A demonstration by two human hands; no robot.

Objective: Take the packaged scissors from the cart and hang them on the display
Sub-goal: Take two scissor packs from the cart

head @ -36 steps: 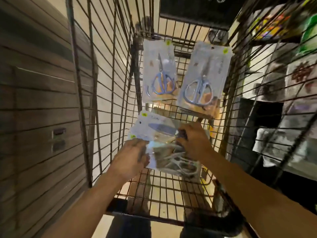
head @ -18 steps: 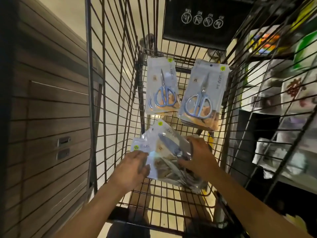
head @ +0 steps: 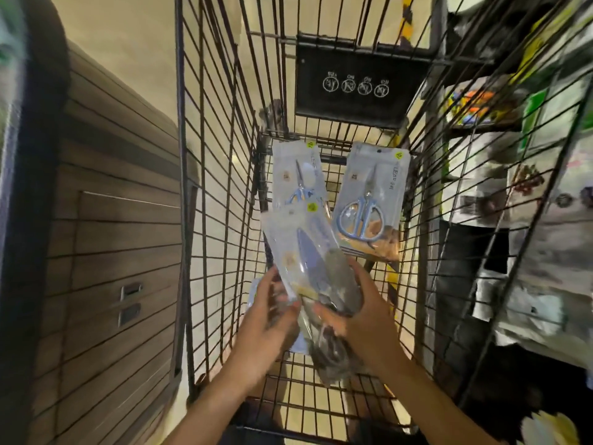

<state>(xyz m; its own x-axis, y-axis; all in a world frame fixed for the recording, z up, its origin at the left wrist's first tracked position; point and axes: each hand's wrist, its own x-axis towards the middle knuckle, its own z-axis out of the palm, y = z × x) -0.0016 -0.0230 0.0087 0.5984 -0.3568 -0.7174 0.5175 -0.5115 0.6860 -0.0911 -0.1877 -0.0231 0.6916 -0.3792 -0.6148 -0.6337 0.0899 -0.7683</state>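
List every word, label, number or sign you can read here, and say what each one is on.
"LEAF" plus blurred characters, printed vertically on the right scissors pack leaning in the cart.
Four crossed-out circle icons with tiny captions, on the black cart sign: captions unreadable.
Yellow round stickers on the packs, including the held scissors pack: print too small.
Left scissors pack: vertical text blurred.
Shelf goods at right: nothing legible.

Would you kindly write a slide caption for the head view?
Both hands, left hand and right hand, grip a clear-packaged pair of scissors above the black wire cart.
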